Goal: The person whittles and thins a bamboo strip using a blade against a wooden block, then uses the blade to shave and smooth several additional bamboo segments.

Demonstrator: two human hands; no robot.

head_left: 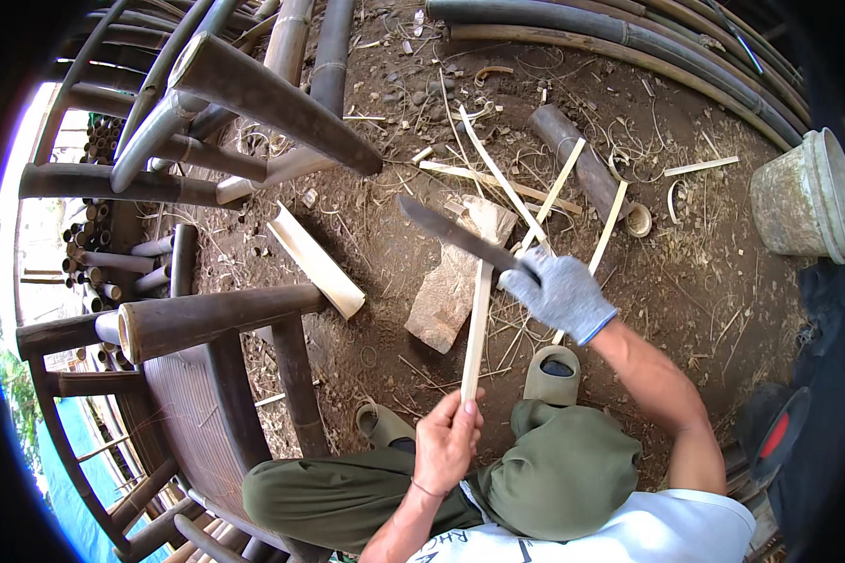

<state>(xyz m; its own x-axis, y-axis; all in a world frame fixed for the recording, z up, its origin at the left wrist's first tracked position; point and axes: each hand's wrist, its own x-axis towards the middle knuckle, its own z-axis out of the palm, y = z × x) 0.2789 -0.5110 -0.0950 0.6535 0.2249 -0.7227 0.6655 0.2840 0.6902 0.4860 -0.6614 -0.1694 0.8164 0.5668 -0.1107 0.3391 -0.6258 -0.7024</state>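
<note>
My bare left hand (446,439) grips the near end of a pale bamboo strip (477,328). The strip points away from me, its far end beside a flat tan block (444,296) on the ground. In a grey glove with a blue cuff, my right hand (561,296) is closed round the handle of a large dark-bladed knife (451,232). The blade points to the far left and crosses over the strip's far end and the block. Whether the edge touches the strip I cannot tell. Several split bamboo strips (498,174) lie beyond the glove.
A dark bamboo piece (587,164) lies beyond the strips. Left of the block is a split bamboo half (317,263). Bamboo furniture (225,314) stands close on the left. At the right is a dirty white bucket (798,202); long bamboo poles (629,42) lie at the back.
</note>
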